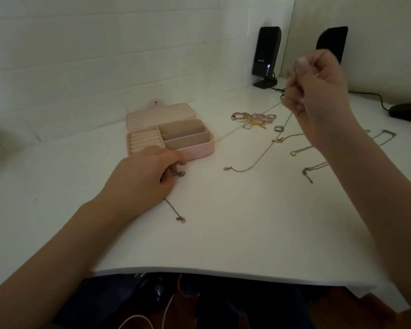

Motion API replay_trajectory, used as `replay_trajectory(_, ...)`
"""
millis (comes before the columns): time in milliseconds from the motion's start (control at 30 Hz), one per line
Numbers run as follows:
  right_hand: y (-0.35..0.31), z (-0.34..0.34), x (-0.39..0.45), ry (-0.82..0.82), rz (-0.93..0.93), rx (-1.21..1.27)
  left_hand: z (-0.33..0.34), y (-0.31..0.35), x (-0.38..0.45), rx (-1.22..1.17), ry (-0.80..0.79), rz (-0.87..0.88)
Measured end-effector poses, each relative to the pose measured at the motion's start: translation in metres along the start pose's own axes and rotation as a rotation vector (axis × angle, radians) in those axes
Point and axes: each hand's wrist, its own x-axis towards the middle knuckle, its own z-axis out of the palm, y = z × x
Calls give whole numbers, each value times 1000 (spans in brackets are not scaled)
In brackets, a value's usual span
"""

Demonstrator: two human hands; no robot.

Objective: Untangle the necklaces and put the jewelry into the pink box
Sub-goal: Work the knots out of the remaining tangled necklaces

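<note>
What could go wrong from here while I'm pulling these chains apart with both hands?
1. The right hand lifts a thin chain whose clasp end trails on the table; it may sweep into the gold chain and retangle.
2. The left hand pins another chain near the table's front edge; released, it might slide off.
3. The lifted chain hangs close to the loose rings and could drag them.

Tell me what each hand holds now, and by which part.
The right hand pinches a thin chain near its upper end. The left hand pinches another chain near its ring end.
</note>
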Motion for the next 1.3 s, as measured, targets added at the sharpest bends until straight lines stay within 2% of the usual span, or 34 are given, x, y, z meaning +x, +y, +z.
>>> replay_trajectory(100, 2, -7, 4, 65, -23, -10, -2, 0, -1, 149, 77, 79)
replay_trajectory(233, 3, -13, 8, 109, -39, -29, -4, 1, -2, 150, 88, 34)
replay_trajectory(367, 4, -5, 2, -2, -23, -58, -5, 5, 0, 89, 73, 84)
replay_trajectory(433, 4, 2, -3, -124, -20, -105, -4, 10, 3, -48, 126, 42)
replay_trajectory(533, 3, 14, -12, -312, 0, -153, -3, 28, 15, -474, 100, -29)
replay_trajectory(633, 2, 25, -21, -479, 13, -129, 2, 57, 39, -870, -156, -121)
replay_trajectory(700, 0, 26, -23, -527, -7, -146, 10, 75, 52, -1019, -235, -114)
replay_trajectory(800, -4, 13, -16, -351, -18, -266, 17, 90, 57, -999, -84, -124)
replay_trajectory(933, -6, -20, -1, -56, 83, -308, 22, 92, 40, -722, 79, -110)
replay_trajectory(1067, -3, -50, -1, 59, 255, -193, 20, 98, 27, -525, 52, -96)
replay_trajectory(1200, -8, -93, -16, 156, 228, -166, 17, 122, 26, -387, 31, -42)
replay_trajectory(1300, -14, -141, -24, 342, 194, -112, 19, 148, 32, -374, -12, 15)
